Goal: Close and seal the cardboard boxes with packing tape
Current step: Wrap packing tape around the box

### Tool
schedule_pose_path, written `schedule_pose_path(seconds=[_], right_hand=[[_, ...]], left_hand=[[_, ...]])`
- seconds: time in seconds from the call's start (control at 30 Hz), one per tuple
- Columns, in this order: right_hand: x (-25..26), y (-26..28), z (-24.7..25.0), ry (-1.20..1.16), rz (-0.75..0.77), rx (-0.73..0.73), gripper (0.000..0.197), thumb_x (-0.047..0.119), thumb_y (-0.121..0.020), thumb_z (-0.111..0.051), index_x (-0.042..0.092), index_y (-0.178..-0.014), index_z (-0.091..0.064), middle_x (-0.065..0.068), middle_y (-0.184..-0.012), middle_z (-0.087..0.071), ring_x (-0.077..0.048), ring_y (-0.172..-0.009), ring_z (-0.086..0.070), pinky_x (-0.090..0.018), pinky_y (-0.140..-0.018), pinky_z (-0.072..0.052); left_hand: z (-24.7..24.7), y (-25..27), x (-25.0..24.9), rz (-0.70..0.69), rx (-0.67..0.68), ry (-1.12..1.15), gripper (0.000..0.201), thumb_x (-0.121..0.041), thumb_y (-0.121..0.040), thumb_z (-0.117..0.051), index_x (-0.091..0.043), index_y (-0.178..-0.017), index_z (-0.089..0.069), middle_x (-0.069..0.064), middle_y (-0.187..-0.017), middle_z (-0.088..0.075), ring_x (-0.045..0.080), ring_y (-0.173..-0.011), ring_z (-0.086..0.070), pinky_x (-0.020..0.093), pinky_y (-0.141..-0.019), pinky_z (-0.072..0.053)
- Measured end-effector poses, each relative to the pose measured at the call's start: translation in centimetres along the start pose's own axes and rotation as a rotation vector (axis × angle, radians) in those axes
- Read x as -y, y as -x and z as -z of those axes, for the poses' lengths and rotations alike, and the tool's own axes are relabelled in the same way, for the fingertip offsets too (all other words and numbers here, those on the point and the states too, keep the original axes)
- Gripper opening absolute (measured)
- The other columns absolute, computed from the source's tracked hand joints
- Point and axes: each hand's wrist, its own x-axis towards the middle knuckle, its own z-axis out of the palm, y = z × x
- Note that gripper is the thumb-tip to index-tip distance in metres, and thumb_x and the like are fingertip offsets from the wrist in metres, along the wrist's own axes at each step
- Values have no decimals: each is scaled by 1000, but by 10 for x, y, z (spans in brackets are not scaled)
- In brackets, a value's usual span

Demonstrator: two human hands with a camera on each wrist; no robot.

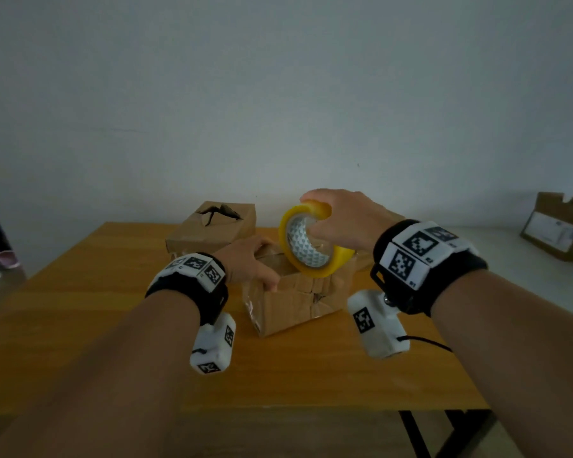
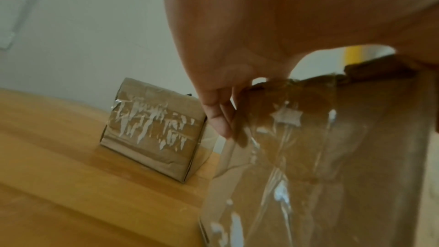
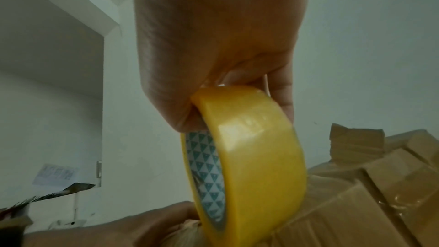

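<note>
A crumpled cardboard box (image 1: 291, 302), partly wrapped in clear tape, stands mid-table. My left hand (image 1: 248, 262) lies over its top left corner, thumb on the front edge. In the left wrist view its fingers (image 2: 218, 119) reach down the box's taped side (image 2: 332, 157). My right hand (image 1: 315, 219) grips a yellow tape roll (image 1: 311, 242) by its upper rim, thumb inside the patterned core. The roll (image 3: 256, 157) stands on edge with its lower rim at the box top (image 3: 356, 204). No loose tape end shows.
A second box (image 1: 212, 226) with a torn top sits behind and to the left, its side (image 2: 154, 134) covered in wrinkled tape. The wooden table (image 1: 80, 309) is bare around the boxes. Another carton (image 1: 556, 226) stands on a pale surface at the far right.
</note>
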Motion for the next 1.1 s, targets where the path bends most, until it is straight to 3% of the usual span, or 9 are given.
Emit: schedule_pose_path(seconds=[0.27, 0.43, 0.53, 0.63, 0.77, 0.83, 0.9, 1.03, 1.1], right_hand=[[2, 5, 10, 57, -16, 12, 56, 30, -82, -59, 39, -135, -46, 8, -108, -51, -18, -88, -53, -23, -57, -37], [3, 14, 17, 280, 7, 188, 44, 24, -83, -58, 18, -127, -59, -5, -87, -63, -14, -61, -44, -23, -54, -35], [-7, 19, 6, 210, -8, 252, 48, 23, -82, -61, 34, -129, -57, 16, -73, -49, -11, -64, -56, -23, -55, -47], [-16, 17, -10, 159, 26, 251, 50, 26, -82, -61, 39, -131, -54, 12, -83, -59, -13, -59, -52, -25, -54, -44], [-23, 12, -21, 201, 83, 203, 60, 30, -82, -60, 44, -138, -44, 10, -142, -48, 0, -59, -41, -20, -53, -37], [-24, 14, -20, 199, 123, 192, 65, 29, -82, -59, 47, -141, -38, 11, -130, -58, -3, -54, -42, -19, -48, -35], [-24, 17, -17, 192, 143, 193, 67, 26, -84, -61, 44, -143, -37, 17, -93, -60, -3, -50, -38, -14, -45, -28], [-28, 17, -16, 166, 161, 177, 70, 21, -83, -62, 41, -145, -35, 14, -101, -59, -2, -51, -36, -15, -47, -27], [-33, 17, -17, 123, 144, 158, 75, 19, -83, -63, 39, -147, -30, 17, -99, -56, -1, -52, -36, -15, -47, -29]], left_hand=[[-1, -3, -11, 30, 65, 18, 117, -47, -41, -76, -22, -145, -28, 0, -141, -37, 20, -124, -40, 34, -96, -41], [11, 4, 3, 99, 66, 214, 63, -44, -55, -64, -26, -114, -52, 1, -96, -58, 12, -69, -51, 24, -61, -42], [13, 4, 14, 149, 51, 274, 58, -46, -51, -64, -18, -102, -59, 4, -84, -59, 15, -64, -48, 21, -56, -35], [10, 1, 19, 192, 8, 317, 70, -54, -35, -67, -16, -94, -61, 5, -85, -59, 18, -70, -52, 23, -60, -39], [10, 1, 17, 188, 25, 346, 71, -54, -48, -64, -35, -116, -50, 7, -101, -55, 21, -76, -55, 24, -59, -40], [9, 2, 16, 187, 12, 358, 72, -52, -57, -56, -48, -127, -38, 7, -106, -51, 24, -80, -56, 24, -58, -42], [8, 2, 15, 198, 9, 387, 79, -53, -55, -57, -45, -131, -39, 6, -104, -51, 24, -79, -56, 24, -58, -42], [7, 3, 20, 263, -13, 434, 101, -61, -32, -63, -27, -127, -51, 9, -102, -55, 26, -81, -57, 25, -61, -42], [6, 4, 23, 298, -35, 455, 96, -60, -35, -65, -23, -122, -51, 9, -102, -53, 27, -84, -55, 26, -62, -42]])
